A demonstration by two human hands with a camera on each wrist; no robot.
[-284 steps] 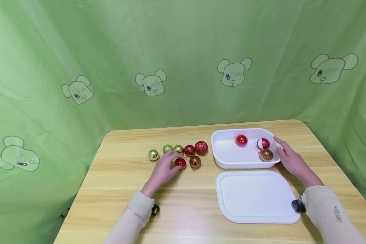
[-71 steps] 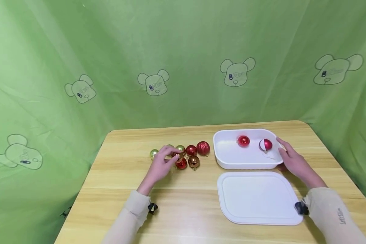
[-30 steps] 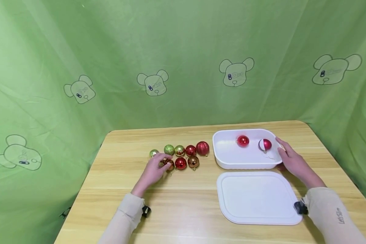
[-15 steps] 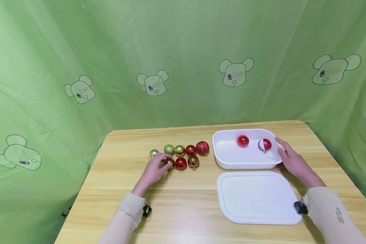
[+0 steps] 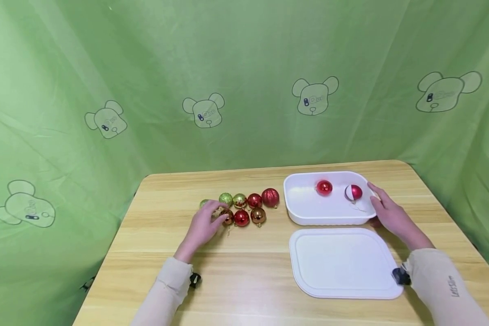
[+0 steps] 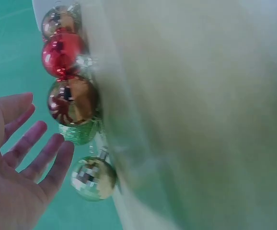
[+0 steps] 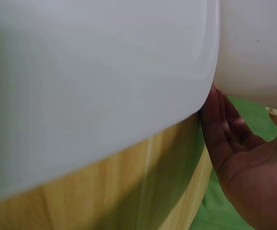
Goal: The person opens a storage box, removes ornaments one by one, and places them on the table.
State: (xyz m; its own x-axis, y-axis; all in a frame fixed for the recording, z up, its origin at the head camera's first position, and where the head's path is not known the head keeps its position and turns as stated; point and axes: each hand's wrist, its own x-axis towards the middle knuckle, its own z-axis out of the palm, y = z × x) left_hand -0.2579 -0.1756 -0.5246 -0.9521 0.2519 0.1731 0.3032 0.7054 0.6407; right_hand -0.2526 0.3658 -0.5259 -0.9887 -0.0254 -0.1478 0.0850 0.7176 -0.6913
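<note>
My left hand (image 5: 199,226) is beside a copper Christmas ball (image 6: 74,100) at the left end of the front row. Its fingers are spread and hold nothing; in the left wrist view they stand slightly apart from the ball. To the right sit a shiny red ball (image 5: 242,218) and another copper ball (image 5: 258,216). Behind are a glittery green ball (image 5: 225,199), a gold ball (image 5: 240,200) and two red ones. My right hand (image 5: 393,220) holds the right end of a white box (image 5: 322,221), in which a red ball (image 5: 324,187) and a red-and-white ball (image 5: 353,193) lie.
A white lid (image 5: 344,262) lies flat in front of the box. Left of the back row, a pale gold-green ball (image 5: 203,203) is partly hidden by my left hand. Green cloth (image 5: 248,136) hangs behind the wooden table (image 5: 244,290).
A copper ball has left the box and now sits at the front row's left end. My left hand held it earlier and has let go, drawing slightly left. My right hand stays at the box.
</note>
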